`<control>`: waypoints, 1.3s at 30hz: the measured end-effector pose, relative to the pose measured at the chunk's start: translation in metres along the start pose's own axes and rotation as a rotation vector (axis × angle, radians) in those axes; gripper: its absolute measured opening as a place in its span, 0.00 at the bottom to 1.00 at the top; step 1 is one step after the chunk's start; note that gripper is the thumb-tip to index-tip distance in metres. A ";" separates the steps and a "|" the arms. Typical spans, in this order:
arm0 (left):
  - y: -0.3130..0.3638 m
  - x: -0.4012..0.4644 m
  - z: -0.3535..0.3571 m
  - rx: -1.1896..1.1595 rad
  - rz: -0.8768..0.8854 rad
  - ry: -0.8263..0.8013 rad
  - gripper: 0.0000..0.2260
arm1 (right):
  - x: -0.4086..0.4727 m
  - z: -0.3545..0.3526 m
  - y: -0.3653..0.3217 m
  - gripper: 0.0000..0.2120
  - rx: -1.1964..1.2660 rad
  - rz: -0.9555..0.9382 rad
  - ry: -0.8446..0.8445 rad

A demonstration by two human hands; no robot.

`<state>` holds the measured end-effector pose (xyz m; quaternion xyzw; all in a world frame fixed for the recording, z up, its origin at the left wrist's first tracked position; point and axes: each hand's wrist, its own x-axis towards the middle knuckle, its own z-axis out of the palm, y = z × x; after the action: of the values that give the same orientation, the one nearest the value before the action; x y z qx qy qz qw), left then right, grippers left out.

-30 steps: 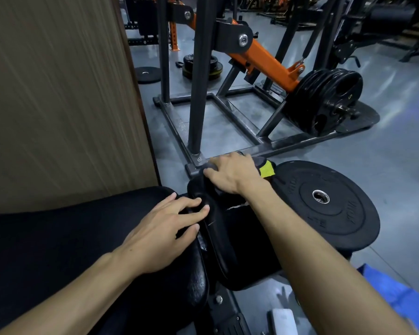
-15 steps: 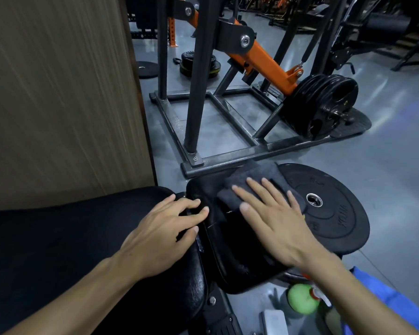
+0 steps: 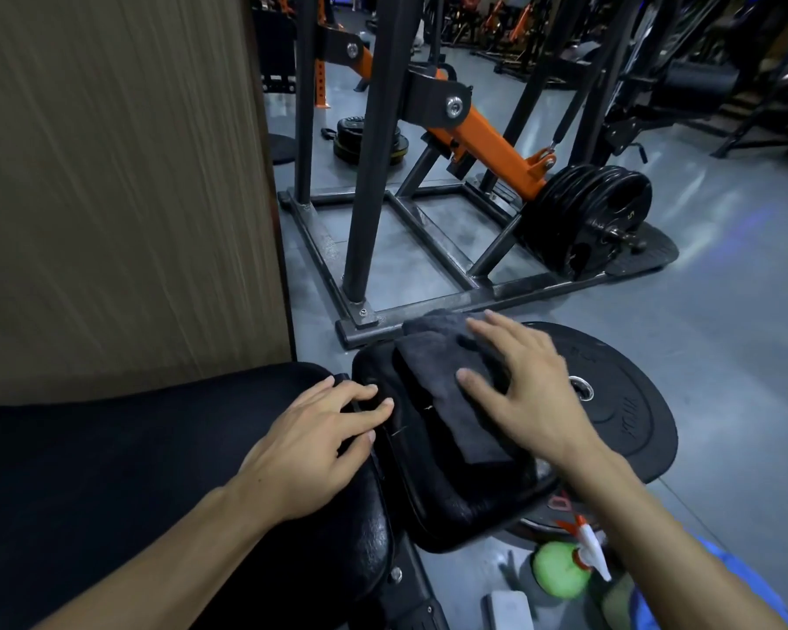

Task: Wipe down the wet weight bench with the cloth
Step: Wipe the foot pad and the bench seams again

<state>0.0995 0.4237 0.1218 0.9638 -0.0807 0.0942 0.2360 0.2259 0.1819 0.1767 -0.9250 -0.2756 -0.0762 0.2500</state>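
Wiping under way on the small black padded seat section (image 3: pixel 451 488) of the weight bench, set just right of the longer black padded backrest section (image 3: pixel 110 470), a narrow gap between them. Dark grey folded cloth (image 3: pixel 446 393) lying flat on the seat pad, its long axis running from the near right edge of the pad away toward the far end, the far end bunched and reaching the pad's far edge. Right hand (image 3: pixel 533 388) pressed flat on top of the cloth's far right part, fingers straight and spread, palm down, nothing pinched. Left hand (image 3: pixel 319 438) resting on the end of the backrest pad, fingers loosely extended across the gap and touching the seat pad's left rim, steadying, gripping nothing.

Cloth directly beneath the right hand, which is clearly the nearer one; near half of the cloth trailing back toward the body, uncovered by the palm. Left strip of the seat pad, between cloth and left fingers, bare of cloth. Judged next: a sweep along the pad's long axis, or sideways toward the left rim.

Beyond the seat: black rubber weight plate (image 3: pixel 619 402) flat on the grey floor. Below, a green spray bottle (image 3: pixel 560 568) with white nozzle.
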 end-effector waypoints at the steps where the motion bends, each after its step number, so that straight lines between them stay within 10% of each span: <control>1: 0.000 0.000 0.000 -0.003 0.000 0.000 0.19 | 0.006 -0.004 0.004 0.31 -0.018 0.096 0.043; 7: -0.003 0.000 0.002 -0.007 -0.017 -0.003 0.20 | 0.026 -0.010 0.013 0.22 0.207 0.462 -0.119; 19: -0.003 0.001 0.001 -0.011 -0.016 -0.006 0.20 | 0.094 -0.024 0.015 0.11 0.033 0.212 0.128; 23: -0.004 0.001 0.001 -0.011 -0.023 -0.008 0.20 | 0.100 0.002 0.037 0.21 -0.191 0.474 -0.153; 27: -0.002 0.001 0.000 -0.006 -0.024 -0.011 0.20 | 0.092 0.013 0.031 0.23 -0.237 0.356 -0.002; 31: -0.001 0.001 0.000 -0.010 -0.034 -0.016 0.21 | 0.085 0.019 0.025 0.40 -0.004 0.496 -0.377; 35: -0.001 0.001 -0.001 -0.004 -0.039 -0.019 0.20 | 0.070 0.021 0.007 0.37 -0.400 0.278 0.023; 39: 0.000 0.001 -0.002 0.005 -0.037 -0.021 0.20 | 0.059 0.032 -0.028 0.57 -0.389 0.305 -0.297</control>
<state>0.1005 0.4241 0.1238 0.9667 -0.0651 0.0797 0.2344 0.2603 0.2461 0.1773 -0.9874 -0.1471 0.0473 0.0332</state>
